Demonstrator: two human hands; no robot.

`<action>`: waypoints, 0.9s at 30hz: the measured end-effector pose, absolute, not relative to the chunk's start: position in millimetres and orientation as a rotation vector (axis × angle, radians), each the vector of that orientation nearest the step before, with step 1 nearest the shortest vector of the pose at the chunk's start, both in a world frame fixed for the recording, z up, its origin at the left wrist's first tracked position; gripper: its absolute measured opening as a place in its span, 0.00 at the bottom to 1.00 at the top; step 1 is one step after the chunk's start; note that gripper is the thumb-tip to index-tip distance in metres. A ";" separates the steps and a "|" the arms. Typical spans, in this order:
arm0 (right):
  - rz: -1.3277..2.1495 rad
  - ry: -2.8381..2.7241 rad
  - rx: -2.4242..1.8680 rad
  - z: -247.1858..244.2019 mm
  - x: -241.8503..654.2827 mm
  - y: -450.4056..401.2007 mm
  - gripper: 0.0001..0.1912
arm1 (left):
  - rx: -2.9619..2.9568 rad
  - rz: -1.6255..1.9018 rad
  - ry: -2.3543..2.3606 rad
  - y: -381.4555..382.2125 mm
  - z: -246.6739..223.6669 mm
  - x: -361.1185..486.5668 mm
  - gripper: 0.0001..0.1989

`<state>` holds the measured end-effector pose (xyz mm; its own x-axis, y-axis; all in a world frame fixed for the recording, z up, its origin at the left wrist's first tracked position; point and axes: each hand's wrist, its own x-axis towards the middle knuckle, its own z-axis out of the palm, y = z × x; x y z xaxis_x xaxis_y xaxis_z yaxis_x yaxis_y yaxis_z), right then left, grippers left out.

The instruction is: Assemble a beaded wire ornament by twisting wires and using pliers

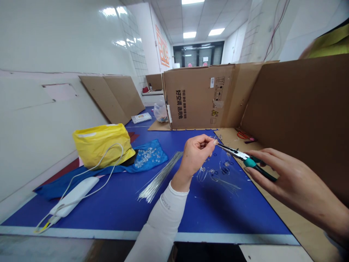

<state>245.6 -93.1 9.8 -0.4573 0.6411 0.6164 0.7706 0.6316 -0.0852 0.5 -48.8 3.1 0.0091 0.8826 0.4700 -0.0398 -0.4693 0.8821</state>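
Note:
My right hand (296,178) grips long-nose pliers (241,154) by their green and black handles, jaws pointing left. Thumb and fingertips of my left hand (195,154) are pinched together right at the jaw tips, above the blue table. What sits between them is too small to make out. Below the hands lie bent wire loops (201,175) with clear beads, dark rings (225,170) and some loose short wires (227,183). Left of my left forearm is a fanned bundle of straight silvery wires (159,178).
Clear beads (148,157) lie on a blue cloth (160,145) beside a yellow bag (102,145). A white power strip (75,194) with its cord rests at front left. Cardboard walls (201,98) stand behind and right. Orange-handled scissors (242,135) lie at the back right.

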 end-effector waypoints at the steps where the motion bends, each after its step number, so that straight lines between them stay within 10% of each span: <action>1: -0.304 -2.240 -1.088 10.2 245.4 -93.2 0.21 | 1.536 1.561 0.892 -48.7 2.7 0.4 0.12; 27: -0.148 -2.236 -1.195 15.3 244.2 -97.1 0.25 | 1.448 1.532 0.969 -50.4 3.9 0.9 0.14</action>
